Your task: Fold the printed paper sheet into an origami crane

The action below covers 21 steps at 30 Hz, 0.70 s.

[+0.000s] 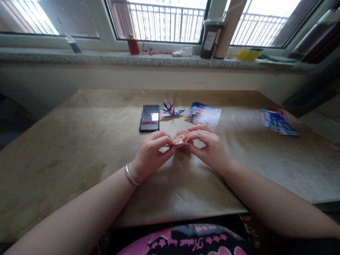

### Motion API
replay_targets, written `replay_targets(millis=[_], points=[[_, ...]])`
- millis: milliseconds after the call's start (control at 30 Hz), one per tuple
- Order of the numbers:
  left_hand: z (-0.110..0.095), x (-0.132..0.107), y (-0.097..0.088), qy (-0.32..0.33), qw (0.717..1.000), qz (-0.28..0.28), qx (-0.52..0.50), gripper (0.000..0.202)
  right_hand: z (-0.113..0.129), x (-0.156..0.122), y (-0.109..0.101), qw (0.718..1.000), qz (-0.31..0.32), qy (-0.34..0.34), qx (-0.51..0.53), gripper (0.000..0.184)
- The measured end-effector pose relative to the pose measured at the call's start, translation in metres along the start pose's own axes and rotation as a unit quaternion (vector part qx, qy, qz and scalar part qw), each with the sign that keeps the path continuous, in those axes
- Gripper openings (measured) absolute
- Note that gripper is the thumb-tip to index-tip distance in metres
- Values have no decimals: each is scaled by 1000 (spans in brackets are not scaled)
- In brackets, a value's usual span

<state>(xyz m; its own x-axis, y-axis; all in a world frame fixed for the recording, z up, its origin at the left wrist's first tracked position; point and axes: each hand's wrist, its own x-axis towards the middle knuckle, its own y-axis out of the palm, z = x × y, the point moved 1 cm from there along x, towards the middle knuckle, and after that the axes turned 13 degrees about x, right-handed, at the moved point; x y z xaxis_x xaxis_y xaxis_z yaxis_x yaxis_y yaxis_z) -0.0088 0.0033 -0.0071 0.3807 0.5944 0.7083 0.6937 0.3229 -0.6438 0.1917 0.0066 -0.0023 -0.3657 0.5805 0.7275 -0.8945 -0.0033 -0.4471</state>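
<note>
Between my two hands is a small folded piece of printed paper [180, 137], red, orange and white, held just above the table. My left hand [155, 148] pinches its left end between thumb and fingers; a silver bangle circles that wrist. The right end is pinched by my right hand [205, 144], whose fingers cover part of the paper. Just beyond my hands stands a folded paper crane [172, 109] in blue, white and pink. A phone [149, 120] lies left of the crane. Printed sheets [204, 114] lie to the crane's right, close to my right fingers.
More printed leaflets [278, 122] lie at the right of the brown table [79, 159]. Behind it, a stone windowsill [106, 60] holds a red bottle [133, 45], a dark labelled jar [211, 39] and a yellow item [249, 54]. The table's near edge is close to my body.
</note>
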Motion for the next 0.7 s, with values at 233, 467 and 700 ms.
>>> replay_targets(millis=[233,467,700], points=[[0,2,-1,15,999,21,27,4,4,1,3,999,23,-11,-21,4],[-2,3,-1,36,998,15,53,8,5,0,6,1000,3,6,-16,10],[-1,4,-3,76,989,31,122,6,4,0,6,1000,13,-9,-8,6]])
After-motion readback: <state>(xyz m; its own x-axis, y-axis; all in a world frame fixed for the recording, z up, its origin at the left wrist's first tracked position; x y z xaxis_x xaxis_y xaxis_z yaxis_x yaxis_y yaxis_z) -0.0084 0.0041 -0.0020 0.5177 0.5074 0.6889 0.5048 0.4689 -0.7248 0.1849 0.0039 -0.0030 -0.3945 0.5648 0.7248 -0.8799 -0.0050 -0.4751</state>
